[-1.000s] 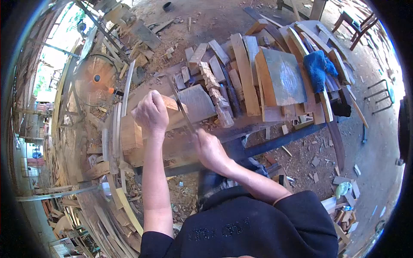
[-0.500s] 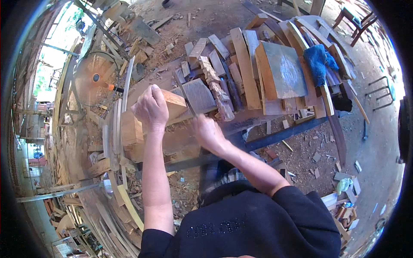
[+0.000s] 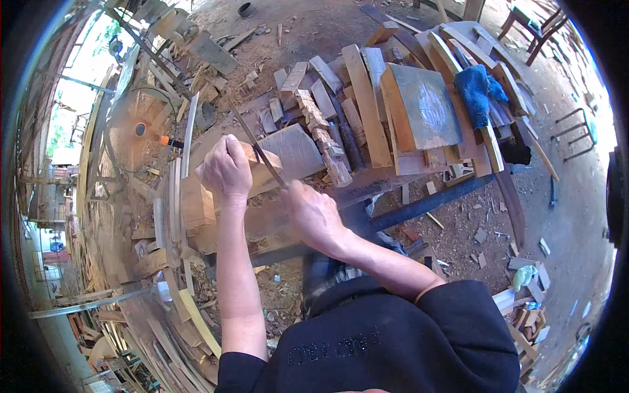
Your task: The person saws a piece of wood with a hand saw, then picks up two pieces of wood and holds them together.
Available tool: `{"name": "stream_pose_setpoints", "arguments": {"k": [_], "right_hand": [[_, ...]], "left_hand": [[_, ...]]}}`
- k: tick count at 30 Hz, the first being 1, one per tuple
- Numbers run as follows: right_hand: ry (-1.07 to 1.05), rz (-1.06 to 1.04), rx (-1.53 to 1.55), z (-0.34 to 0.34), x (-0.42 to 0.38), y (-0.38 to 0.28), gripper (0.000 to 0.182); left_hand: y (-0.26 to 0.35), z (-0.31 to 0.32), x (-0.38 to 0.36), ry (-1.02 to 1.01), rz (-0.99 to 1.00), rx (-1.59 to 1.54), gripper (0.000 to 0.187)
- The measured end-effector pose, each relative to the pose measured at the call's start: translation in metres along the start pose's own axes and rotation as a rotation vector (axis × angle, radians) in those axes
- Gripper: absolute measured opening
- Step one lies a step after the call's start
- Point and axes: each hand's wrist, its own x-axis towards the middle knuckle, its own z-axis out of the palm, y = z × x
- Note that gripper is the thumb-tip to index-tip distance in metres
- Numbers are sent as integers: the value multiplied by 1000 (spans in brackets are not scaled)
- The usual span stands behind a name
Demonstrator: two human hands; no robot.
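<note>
My left hand (image 3: 225, 169) is closed over a wooden block (image 3: 263, 169), whose right end sticks out past my fingers. My right hand (image 3: 311, 216) is closed around the near end of a long, narrow dark tool (image 3: 252, 139). The tool slants up and to the left across the block's exposed end, close beside my left hand. Whether it is a file or a blade I cannot tell. Just right of the block lies a flat grey board (image 3: 291, 152). A larger wooden block (image 3: 196, 202) is below and left of my left hand.
A fan (image 3: 140, 130) stands at the left. A carved wood piece (image 3: 321, 137), a big squared block (image 3: 422, 108) and a blue cloth (image 3: 476, 95) lie to the right among planks. Scraps cover the ground, and a stool (image 3: 580, 133) is at the far right.
The tool has moved up and to the left across the block's end. My left hand stays closed on the block, and the whole view has shifted slightly.
</note>
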Motion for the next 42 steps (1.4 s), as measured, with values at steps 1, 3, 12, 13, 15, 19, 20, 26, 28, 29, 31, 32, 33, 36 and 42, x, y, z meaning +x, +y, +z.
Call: {"name": "stream_pose_setpoints", "arguments": {"k": [1,3,12,13,15,19,20,26,28,29,31,32,33,36,42], "right_hand": [[1,3,0,5,9,-2,26],[53,18,46,14,33,0,25],[45,-33,46,24,11,25,18],[13,-3,48,35,28,32,17],[-1,19,49,34,34,30,15],[-61,73,42,22,-5,23,11],[-28,41,30,28,0,33,11],[-57,76,83,31,12,37,15],[-58,87,49,28,-4,34,18],[-51,100,9,30,-7,38,19],[-51,123,2,46,16,54,20],[-37,129,-8,50,25,57,21],[-24,121,-3,46,27,52,21],[-62,118,28,19,18,33,21],[-3,-48,110,-16,4,-16,25]], "left_hand": [[0,0,0,-3,2,-1,43],[-1,-2,-1,-27,-4,-17,45],[1,-2,-1,-32,-38,8,45],[0,-1,-3,-34,-33,10,45],[-2,2,-1,9,-22,-15,46],[-1,4,2,30,2,-8,48],[0,2,2,18,-2,-4,48],[-4,2,2,-26,-24,46,45],[-4,5,1,-4,-20,17,45],[-4,6,0,-11,-22,16,45],[-2,1,-1,-51,-35,32,45],[-1,0,-1,-53,-56,64,45],[-3,0,1,-40,-47,66,45],[0,1,-1,0,-40,19,44],[-3,2,0,-8,-19,13,40]]}}
